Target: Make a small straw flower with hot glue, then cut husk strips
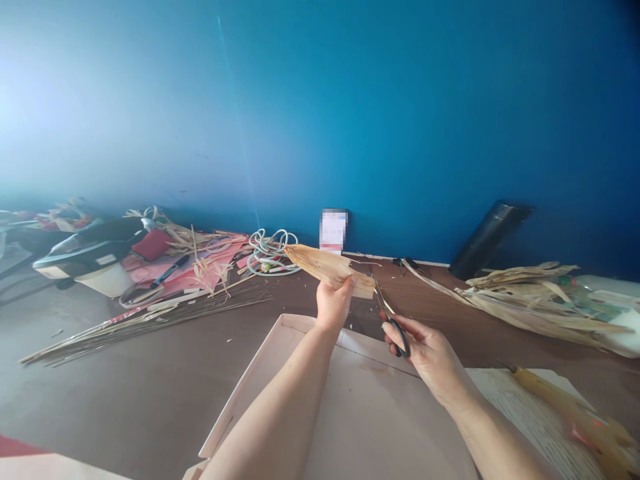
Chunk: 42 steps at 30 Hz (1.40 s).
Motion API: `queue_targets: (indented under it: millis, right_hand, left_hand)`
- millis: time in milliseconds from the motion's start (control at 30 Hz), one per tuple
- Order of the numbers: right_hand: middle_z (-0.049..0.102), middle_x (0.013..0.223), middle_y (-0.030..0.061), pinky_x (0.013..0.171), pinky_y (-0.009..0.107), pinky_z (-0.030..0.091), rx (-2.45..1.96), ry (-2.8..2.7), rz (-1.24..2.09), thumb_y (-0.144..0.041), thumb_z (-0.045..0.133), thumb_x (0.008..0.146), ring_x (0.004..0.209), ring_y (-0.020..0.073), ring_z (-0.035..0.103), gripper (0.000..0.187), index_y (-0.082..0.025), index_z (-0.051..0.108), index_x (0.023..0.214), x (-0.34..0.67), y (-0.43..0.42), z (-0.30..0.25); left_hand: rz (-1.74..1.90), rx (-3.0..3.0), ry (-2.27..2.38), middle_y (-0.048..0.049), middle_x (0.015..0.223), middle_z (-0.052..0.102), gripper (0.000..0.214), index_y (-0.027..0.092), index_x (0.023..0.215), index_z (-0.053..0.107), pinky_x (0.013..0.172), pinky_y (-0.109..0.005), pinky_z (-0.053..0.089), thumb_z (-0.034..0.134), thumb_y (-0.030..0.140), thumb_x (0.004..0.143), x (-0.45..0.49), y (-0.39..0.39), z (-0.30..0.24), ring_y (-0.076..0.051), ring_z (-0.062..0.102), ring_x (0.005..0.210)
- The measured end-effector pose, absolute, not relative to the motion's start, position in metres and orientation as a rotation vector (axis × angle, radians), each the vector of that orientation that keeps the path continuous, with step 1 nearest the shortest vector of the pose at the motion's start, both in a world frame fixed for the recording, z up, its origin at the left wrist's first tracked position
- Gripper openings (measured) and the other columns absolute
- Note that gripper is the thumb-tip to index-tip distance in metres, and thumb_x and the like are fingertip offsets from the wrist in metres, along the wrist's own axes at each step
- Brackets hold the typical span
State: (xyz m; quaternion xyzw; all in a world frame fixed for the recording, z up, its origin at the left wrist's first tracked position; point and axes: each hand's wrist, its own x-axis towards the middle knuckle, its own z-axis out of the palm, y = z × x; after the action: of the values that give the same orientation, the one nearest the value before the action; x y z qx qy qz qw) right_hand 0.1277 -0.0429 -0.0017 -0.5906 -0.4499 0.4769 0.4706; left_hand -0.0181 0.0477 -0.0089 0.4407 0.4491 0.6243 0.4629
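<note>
Gripping the dry husk point(320, 261) near its squarer end, the left hand point(334, 303) has it clamped in midair above the brown tabletop point(150, 393), and the right hand point(430, 350) is closed around the scissors point(393, 319), blades right beside that edge! Looks feather-light, papery, fairly stiff, likely to split along the grain; a flat pinch across the broad middle should suit it, squeezing gently so nothing cracks.
</note>
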Motion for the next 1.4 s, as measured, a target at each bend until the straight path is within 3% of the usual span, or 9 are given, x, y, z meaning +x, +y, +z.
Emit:
queue_targets:
  millis: [233, 567, 867, 1033, 1200, 1400]
  right_hand:
    - [0.058, 0.07, -0.0003, 0.056, 0.024, 0.042, -1.453, -1.091, 1.138, -0.046, 0.074, 0.065, 0.06, 0.013, 0.05, 0.043, -0.019, 0.073, 0.099, 0.124, -0.045, 0.001]
    - [0.056, 0.067, -0.0015, 0.055, 0.025, 0.038, -1.516, -1.124, 1.073, -0.047, 0.072, 0.066, 0.059, 0.0131, 0.049, 0.043, -0.018, 0.073, 0.097, 0.121, -0.045, 0.002]
    - [0.054, 0.065, -0.0006, 0.049, 0.025, 0.033, -1.591, -1.192, 0.994, -0.05, 0.068, 0.069, 0.057, 0.014, 0.047, 0.042, -0.019, 0.073, 0.096, 0.116, -0.048, 0.01]
    - [0.057, 0.068, 0.0, 0.051, 0.025, 0.035, -1.561, -1.143, 1.031, -0.046, 0.071, 0.068, 0.059, 0.0139, 0.049, 0.042, -0.018, 0.072, 0.099, 0.119, -0.047, 0.005]
    - [0.06, 0.072, 0.0018, 0.054, 0.025, 0.039, -1.47, -1.059, 1.141, -0.047, 0.074, 0.067, 0.063, 0.0147, 0.052, 0.049, -0.017, 0.07, 0.105, 0.129, -0.044, 0.001]
    - [0.059, 0.073, 0.0025, 0.047, 0.022, 0.032, -1.432, -1.141, 1.244, -0.051, 0.07, 0.072, 0.064, 0.0151, 0.053, 0.049, -0.018, 0.068, 0.108, 0.135, -0.045, 0.002]
  left_hand:
    - [1.495, 1.027, 1.118, -0.0067, 0.076, 0.069, 0.027, 0.012, 0.085, 0.069, 0.054, -0.025, 0.05, 0.067, 0.035, 0.07, -0.015, 0.051, -0.014, -0.017, 0.062, 0.066]
    - [1.375, 0.996, 1.069, -0.0101, 0.085, 0.069, 0.029, 0.011, 0.086, 0.07, 0.055, -0.026, 0.053, 0.071, 0.033, 0.068, -0.017, 0.048, -0.009, -0.02, 0.064, 0.074]
    - [1.323, 0.972, 0.987, -0.0107, 0.078, 0.07, 0.027, 0.011, 0.082, 0.068, 0.045, -0.028, 0.05, 0.069, 0.036, 0.07, -0.016, 0.049, -0.012, -0.02, 0.066, 0.057]
    - [1.319, 0.922, 0.956, -0.0112, 0.081, 0.07, 0.027, 0.01, 0.082, 0.067, 0.046, -0.026, 0.05, 0.071, 0.034, 0.068, -0.016, 0.052, -0.015, -0.018, 0.065, 0.057]
    - [1.349, 0.896, 0.976, -0.0073, 0.074, 0.067, 0.027, 0.011, 0.08, 0.067, 0.049, -0.024, 0.049, 0.073, 0.031, 0.064, -0.022, 0.055, -0.014, -0.013, 0.06, 0.057]
    - [1.354, 0.951, 1.036, 0.0023, 0.05, 0.05, 0.024, 0.012, 0.066, 0.061, 0.044, -0.021, 0.037, 0.072, 0.033, 0.063, -0.026, 0.061, -0.017, -0.008, 0.044, 0.045]
